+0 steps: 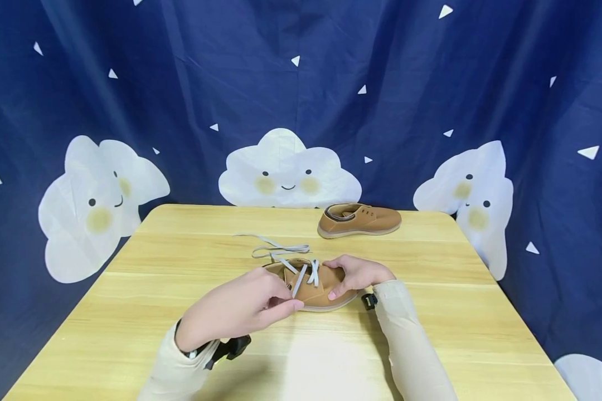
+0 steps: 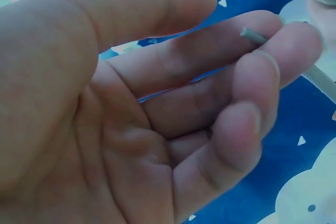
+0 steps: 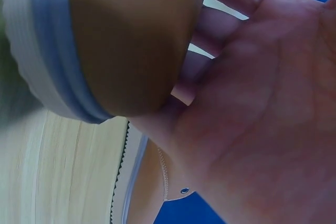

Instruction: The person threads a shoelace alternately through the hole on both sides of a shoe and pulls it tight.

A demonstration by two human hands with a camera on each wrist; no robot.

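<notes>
A brown lace-up shoe (image 1: 321,299) lies on the table with its toe to the right. My right hand (image 1: 362,273) grips its toe, thumb on the near side and fingers on the far side; the right wrist view shows the toe (image 3: 131,40) against the fingers. At the shoe's near side is my left hand (image 1: 236,306). A pale grey shoelace (image 1: 299,280) runs from the eyelets to its fingers. In the left wrist view, the lace tip (image 2: 253,35) pokes out between curled fingers. Another length of lace (image 1: 286,249) trails over the table behind the shoe.
A second brown shoe (image 1: 368,223), with no lace in its eyelets, stands at the back right of the wooden table (image 1: 180,250). Behind the table hangs a dark blue curtain (image 1: 261,83) with clouds and white triangles.
</notes>
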